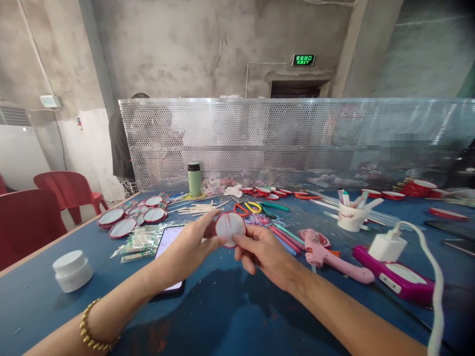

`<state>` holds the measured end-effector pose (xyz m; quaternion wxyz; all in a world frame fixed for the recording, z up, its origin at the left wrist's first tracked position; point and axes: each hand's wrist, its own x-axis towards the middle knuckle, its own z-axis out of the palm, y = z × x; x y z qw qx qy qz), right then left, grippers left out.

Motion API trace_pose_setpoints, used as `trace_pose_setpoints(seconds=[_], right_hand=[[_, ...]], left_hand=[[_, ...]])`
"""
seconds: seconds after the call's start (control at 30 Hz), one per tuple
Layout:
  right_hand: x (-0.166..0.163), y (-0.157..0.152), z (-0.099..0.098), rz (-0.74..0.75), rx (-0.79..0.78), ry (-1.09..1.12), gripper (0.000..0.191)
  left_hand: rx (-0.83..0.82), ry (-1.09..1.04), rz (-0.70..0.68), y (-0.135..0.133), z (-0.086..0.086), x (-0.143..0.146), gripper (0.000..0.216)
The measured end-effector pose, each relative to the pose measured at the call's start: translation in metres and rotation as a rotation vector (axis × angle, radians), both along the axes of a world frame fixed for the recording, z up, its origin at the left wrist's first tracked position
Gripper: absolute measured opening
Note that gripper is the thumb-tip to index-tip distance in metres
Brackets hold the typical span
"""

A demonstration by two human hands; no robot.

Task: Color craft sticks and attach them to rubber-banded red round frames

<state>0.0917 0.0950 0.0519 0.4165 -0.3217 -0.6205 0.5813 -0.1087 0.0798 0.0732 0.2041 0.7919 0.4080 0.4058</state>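
Both my hands hold one small round disc [230, 228] with a red rim and a white face, raised a little above the blue table [222, 316]. My left hand [193, 247] pinches its left edge, thumb and fingers closed on it. My right hand [261, 252] grips its lower right edge, fingers curled. A bead bracelet [91, 331] sits on my left wrist. A phone [168, 244] lies on the table partly under my left hand.
More red-rimmed discs [128, 220] lie at the left, a white jar [72, 269] nearer me. A pink glue gun [326, 257], magenta power strip [397, 277], cup of markers [351, 215], scissors [250, 207], wooden sticks [200, 208], green bottle [194, 179]. Perforated metal screen [297, 143] behind; a person [120, 143] beyond it.
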Motion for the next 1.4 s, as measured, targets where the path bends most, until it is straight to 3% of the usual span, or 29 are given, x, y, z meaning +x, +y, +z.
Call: trace_pose_setpoints(seconds=[0.17,0.23,0.37,0.57,0.87,1.17,1.3,1.4], right_hand=[[0.000,-0.001,0.001,0.002,-0.021,-0.020,0.041],[-0.001,-0.002,0.002,0.016,-0.031,0.016,0.039],[-0.001,-0.005,0.006,0.076,-0.057,0.133,0.030],[-0.003,-0.008,0.008,0.076,-0.066,0.104,0.018],[-0.003,-0.007,0.008,0.074,-0.052,0.087,0.019],[0.000,-0.002,0.007,0.149,-0.166,0.105,0.023],[0.000,0.000,0.008,0.120,-0.208,0.152,0.019],[0.001,0.002,0.011,0.016,-0.237,0.229,0.021]], left_hand=[[-0.419,-0.224,-0.105,-0.002,0.003,0.006,0.020],[-0.480,-0.293,-0.115,-0.005,0.005,0.008,0.019],[-0.437,-0.377,-0.079,-0.008,0.010,0.008,0.016],[-0.450,-0.374,-0.058,-0.007,0.012,0.006,0.015],[-0.444,-0.372,-0.056,-0.009,0.014,0.007,0.016],[-0.430,-0.377,-0.084,-0.009,0.008,0.007,0.016],[-0.443,-0.381,-0.152,-0.010,0.008,0.006,0.017],[-0.469,-0.355,-0.236,-0.012,0.011,0.005,0.017]])
